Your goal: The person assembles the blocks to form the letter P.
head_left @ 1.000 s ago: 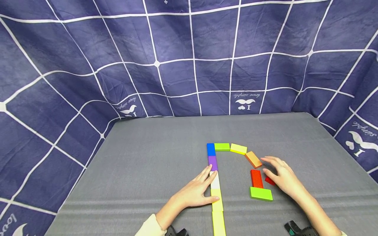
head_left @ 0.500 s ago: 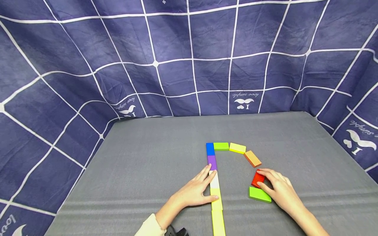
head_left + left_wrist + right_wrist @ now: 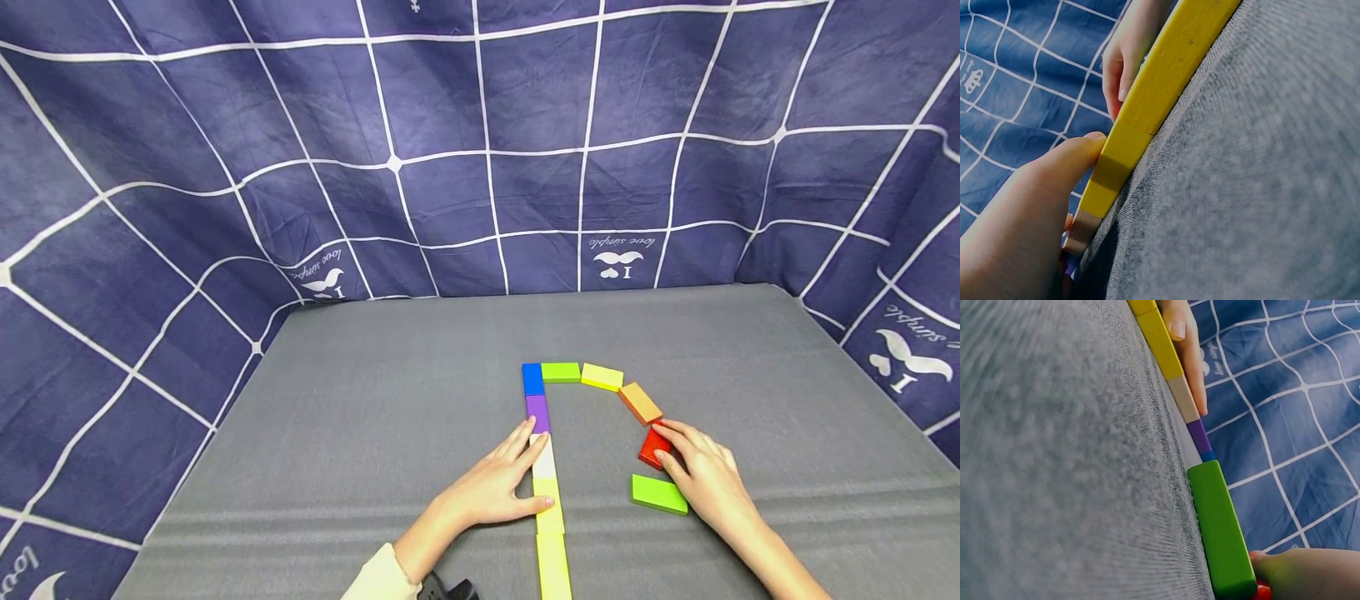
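Observation:
My right hand (image 3: 708, 471) pinches a red block (image 3: 654, 448) between thumb and fingers, its far end right by the orange block (image 3: 641, 403). In the right wrist view only a sliver of red (image 3: 1264, 592) shows behind the light green block (image 3: 1222, 531). My left hand (image 3: 487, 483) lies along a straight column of blocks, fingers extended. Its fingertips are at the purple block (image 3: 537, 413) and white block (image 3: 543, 457), its thumb on a yellow block (image 3: 548, 518). The left wrist view shows that thumb against the side of the yellow block (image 3: 1116, 156).
A blue block (image 3: 533, 379) tops the column; another yellow block (image 3: 553, 567) forms its near end. A green block (image 3: 561, 372) and yellow block (image 3: 602, 377) curve right towards the orange one. The grey table (image 3: 375, 400) ends at a navy grid curtain (image 3: 450, 200).
My right hand has come left, taken hold of the red block, tilted it, and slid it away from the near green block towards the orange one. My left hand has stayed put.

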A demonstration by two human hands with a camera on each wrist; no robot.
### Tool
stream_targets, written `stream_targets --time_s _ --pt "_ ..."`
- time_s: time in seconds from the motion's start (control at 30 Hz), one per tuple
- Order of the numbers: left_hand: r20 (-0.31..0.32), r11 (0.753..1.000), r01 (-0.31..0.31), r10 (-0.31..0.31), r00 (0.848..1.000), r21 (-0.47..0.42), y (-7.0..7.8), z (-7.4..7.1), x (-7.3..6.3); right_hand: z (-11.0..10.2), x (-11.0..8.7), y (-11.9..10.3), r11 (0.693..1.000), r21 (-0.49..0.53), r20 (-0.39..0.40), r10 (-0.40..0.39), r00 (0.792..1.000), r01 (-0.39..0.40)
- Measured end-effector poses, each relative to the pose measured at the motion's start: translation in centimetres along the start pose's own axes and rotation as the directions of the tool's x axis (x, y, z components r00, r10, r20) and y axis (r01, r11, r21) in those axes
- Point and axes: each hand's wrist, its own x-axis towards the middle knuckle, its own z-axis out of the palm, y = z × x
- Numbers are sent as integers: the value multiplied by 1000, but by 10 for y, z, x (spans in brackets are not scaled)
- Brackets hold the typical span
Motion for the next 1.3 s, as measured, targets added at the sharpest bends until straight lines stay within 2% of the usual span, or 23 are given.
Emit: stream_targets --time_s 0.33,0.53,0.67,0.8,1.03,1.3 --pt "3 1000 4 -4 1000 -9 1 1 -2 -4 -7 -6 1000 7 15 23 1000 -23" --pt "12 1000 6 -6 1000 -20 2 1 -2 -14 -30 -26 999 -53 -58 -3 998 0" --pt "9 1000 6 -6 1000 -13 2 0 -2 -12 -46 -37 995 -93 -61 -27 998 21" --pt "8 1000 9 -9 1000 -10 1 -1 -2 -6 -54 -42 995 -89 -72 -53 996 46" --pt "7 1000 10 -10 1000 -9 0 -1 -1 3 -49 -45 979 -62 -104 -202 974 196" --pt "14 1000 5 -5 1000 -14 0 0 0 6 -36 -46 969 -20 -107 -247 963 246"
